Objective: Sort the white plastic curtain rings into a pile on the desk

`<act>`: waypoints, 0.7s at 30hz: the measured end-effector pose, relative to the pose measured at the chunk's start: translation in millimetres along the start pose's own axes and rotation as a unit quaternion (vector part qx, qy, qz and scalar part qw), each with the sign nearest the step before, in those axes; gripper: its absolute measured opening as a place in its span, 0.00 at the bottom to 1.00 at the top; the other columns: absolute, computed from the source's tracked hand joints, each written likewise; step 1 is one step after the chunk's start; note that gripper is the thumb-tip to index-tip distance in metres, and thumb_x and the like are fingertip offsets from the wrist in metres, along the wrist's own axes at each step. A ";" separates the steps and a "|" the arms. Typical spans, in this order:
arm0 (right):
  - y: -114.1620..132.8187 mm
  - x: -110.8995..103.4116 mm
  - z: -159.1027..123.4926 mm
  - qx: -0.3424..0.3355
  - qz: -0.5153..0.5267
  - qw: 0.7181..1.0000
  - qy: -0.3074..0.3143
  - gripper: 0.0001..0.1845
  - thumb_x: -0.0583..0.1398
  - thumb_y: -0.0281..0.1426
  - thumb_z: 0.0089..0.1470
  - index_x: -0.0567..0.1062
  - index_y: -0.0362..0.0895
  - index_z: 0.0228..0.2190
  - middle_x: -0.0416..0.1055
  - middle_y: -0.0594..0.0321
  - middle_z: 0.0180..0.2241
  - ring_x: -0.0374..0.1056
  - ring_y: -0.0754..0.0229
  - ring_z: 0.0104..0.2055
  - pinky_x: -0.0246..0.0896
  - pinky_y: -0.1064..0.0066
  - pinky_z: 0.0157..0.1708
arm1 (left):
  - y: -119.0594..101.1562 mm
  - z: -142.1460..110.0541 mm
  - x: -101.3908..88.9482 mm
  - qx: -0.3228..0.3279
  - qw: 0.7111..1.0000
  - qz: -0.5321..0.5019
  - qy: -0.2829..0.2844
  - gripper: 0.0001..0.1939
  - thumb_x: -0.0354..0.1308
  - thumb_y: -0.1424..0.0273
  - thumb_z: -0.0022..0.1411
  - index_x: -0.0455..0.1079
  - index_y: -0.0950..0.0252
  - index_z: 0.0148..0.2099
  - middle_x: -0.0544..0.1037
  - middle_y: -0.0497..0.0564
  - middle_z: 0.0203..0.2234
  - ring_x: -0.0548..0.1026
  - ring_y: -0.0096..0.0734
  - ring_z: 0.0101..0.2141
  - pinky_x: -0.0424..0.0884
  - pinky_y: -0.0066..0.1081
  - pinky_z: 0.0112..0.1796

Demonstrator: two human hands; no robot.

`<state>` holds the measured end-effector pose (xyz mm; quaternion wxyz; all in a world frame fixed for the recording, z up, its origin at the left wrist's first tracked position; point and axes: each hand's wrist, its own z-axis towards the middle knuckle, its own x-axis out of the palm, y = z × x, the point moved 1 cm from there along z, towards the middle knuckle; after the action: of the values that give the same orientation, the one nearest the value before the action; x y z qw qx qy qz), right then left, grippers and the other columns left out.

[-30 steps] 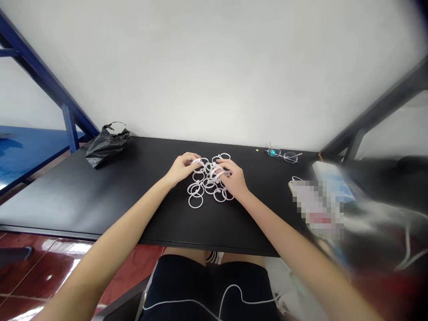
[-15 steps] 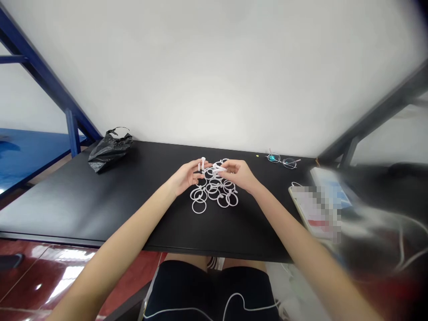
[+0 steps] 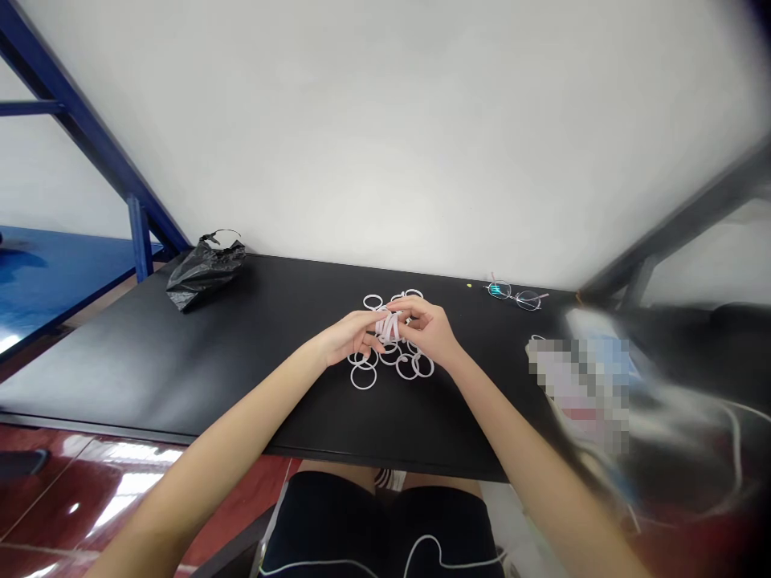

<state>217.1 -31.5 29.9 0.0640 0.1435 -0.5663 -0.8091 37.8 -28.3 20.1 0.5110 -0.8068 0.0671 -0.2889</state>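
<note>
Above a black tabletop (image 3: 241, 345), my two hands meet over a spread of thin white rings. My left hand (image 3: 351, 335) is closed on several white rings (image 3: 389, 326), which stand side by side in a small stack. Fingers of my right hand (image 3: 430, 329) grip the same stack from the other side, with thumb and fingertips pressed to it. Several loose rings lie beneath and around the hands, one loose ring (image 3: 363, 376) at the near left. Small tabs show on some of them. The hands hide part of the pile.
A crumpled black plastic bag (image 3: 206, 269) sits at the back left. Eyeglasses (image 3: 511, 295) rest by the wall on the right. Nearer on the right are a phone (image 3: 560, 393), partly pixelated, and a blurred white and blue box (image 3: 608, 345). A white cable (image 3: 337, 563) crosses my lap.
My hands have come together: rings held apart in each hand now form one stack between them. A ring at the back of the pile is uncovered. The view has shifted slightly.
</note>
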 end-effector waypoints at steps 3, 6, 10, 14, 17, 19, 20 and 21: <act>0.4 -0.3 -1.4 0.032 0.034 0.998 -0.035 0.14 0.67 0.34 0.43 0.79 0.45 0.35 0.74 0.58 0.38 0.71 0.60 0.34 0.73 0.66 0.31 | 1.4 0.7 -2.4 -0.042 0.997 -0.064 0.022 0.16 0.57 0.61 0.64 0.74 0.70 0.45 0.80 0.61 0.41 0.75 0.21 0.20 0.62 0.18 0.15; -0.4 -4.6 -1.2 0.059 0.061 0.991 -0.104 0.12 0.69 0.37 0.42 0.78 0.44 0.30 0.76 0.59 0.33 0.72 0.59 0.33 0.72 0.66 0.33 | -0.5 -1.0 -3.1 -0.033 0.992 -0.111 0.038 0.16 0.55 0.63 0.66 0.74 0.69 0.47 0.77 0.63 0.49 0.78 0.24 0.27 0.63 0.17 0.17; 1.9 -6.0 -2.6 0.165 0.069 0.979 -0.100 0.20 0.66 0.47 0.47 0.74 0.42 0.22 0.68 0.65 0.18 0.65 0.65 0.18 0.65 0.72 0.18 | -1.9 -4.6 5.5 0.059 0.993 -0.089 0.042 0.16 0.58 0.61 0.64 0.75 0.68 0.47 0.76 0.62 0.52 0.78 0.38 0.45 0.73 0.22 0.28; 11.6 2.6 -6.7 0.250 0.120 0.960 0.041 0.25 0.61 0.52 0.52 0.78 0.42 0.32 0.76 0.57 0.27 0.73 0.60 0.27 0.71 0.70 0.25 | -0.2 -5.9 16.0 0.154 0.988 -0.024 0.018 0.18 0.63 0.60 0.60 0.76 0.72 0.42 0.80 0.62 0.42 0.78 0.42 0.44 0.75 0.33 0.40; 17.3 9.1 -9.0 0.218 0.145 0.962 0.071 0.23 0.64 0.48 0.51 0.78 0.43 0.40 0.77 0.57 0.37 0.74 0.58 0.38 0.73 0.67 0.37 | 0.8 -6.4 18.6 0.148 0.988 -0.031 0.041 0.22 0.58 0.54 0.63 0.76 0.72 0.42 0.80 0.62 0.40 0.78 0.43 0.44 0.75 0.37 0.44; 17.5 12.3 -10.3 0.209 0.135 0.966 0.065 0.22 0.65 0.45 0.50 0.77 0.44 0.41 0.77 0.59 0.38 0.74 0.58 0.39 0.73 0.65 0.39 | 0.8 -6.9 18.7 0.137 0.989 -0.019 0.056 0.23 0.56 0.53 0.64 0.75 0.71 0.44 0.80 0.62 0.42 0.77 0.43 0.44 0.74 0.38 0.45; 16.8 13.3 -10.9 0.209 0.125 0.969 0.052 0.21 0.65 0.44 0.50 0.77 0.44 0.41 0.77 0.59 0.38 0.74 0.58 0.39 0.73 0.65 0.39 | 0.9 -7.1 18.5 0.130 0.989 -0.009 0.065 0.24 0.55 0.53 0.65 0.75 0.71 0.45 0.79 0.62 0.42 0.78 0.43 0.44 0.74 0.38 0.45; 15.7 13.9 -11.3 0.207 0.112 0.971 0.036 0.20 0.66 0.43 0.49 0.77 0.44 0.41 0.77 0.60 0.37 0.74 0.57 0.39 0.73 0.65 0.39 | 1.0 -7.3 18.4 0.121 0.990 0.001 0.075 0.24 0.54 0.53 0.65 0.75 0.71 0.45 0.79 0.63 0.43 0.78 0.43 0.44 0.75 0.37 0.44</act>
<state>206.4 -50.9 38.8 0.1436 0.1185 -0.7315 -0.6560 49.3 -42.0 28.9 0.5989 -0.7147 0.0707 -0.3543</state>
